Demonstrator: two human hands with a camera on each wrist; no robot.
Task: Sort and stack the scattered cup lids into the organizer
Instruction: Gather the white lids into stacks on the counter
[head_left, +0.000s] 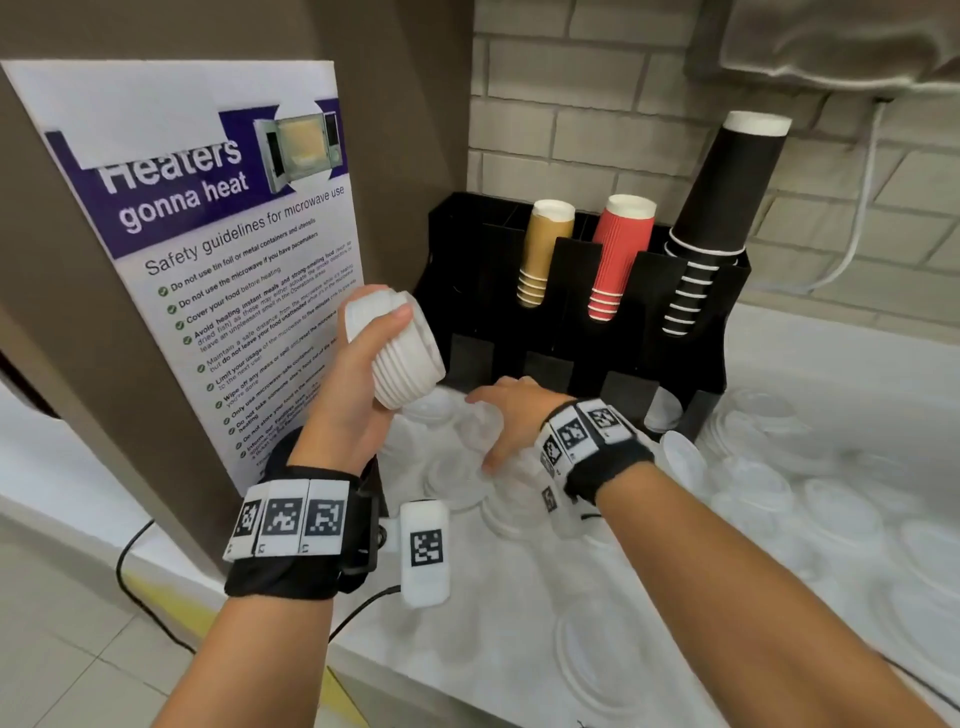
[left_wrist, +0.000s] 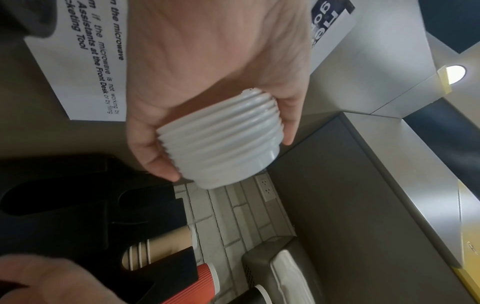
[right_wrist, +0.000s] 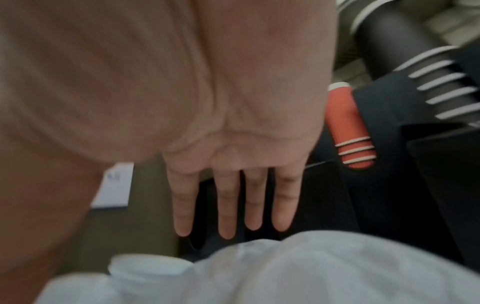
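Risk: my left hand (head_left: 358, 384) clamps the stack of lids (head_left: 400, 353) tilted, so lids may slide off; my right hand (head_left: 511, 415), fingers straight, may scatter loose lids (head_left: 753, 499).

arms: bare to the wrists, no sleeves | left wrist band (head_left: 291, 577): black fabric, row of white tags with black square codes, black bracket, white block (head_left: 426, 552) bearing one code | right wrist band (head_left: 597, 457): black fabric, same coded white tags | thin black cable at left band
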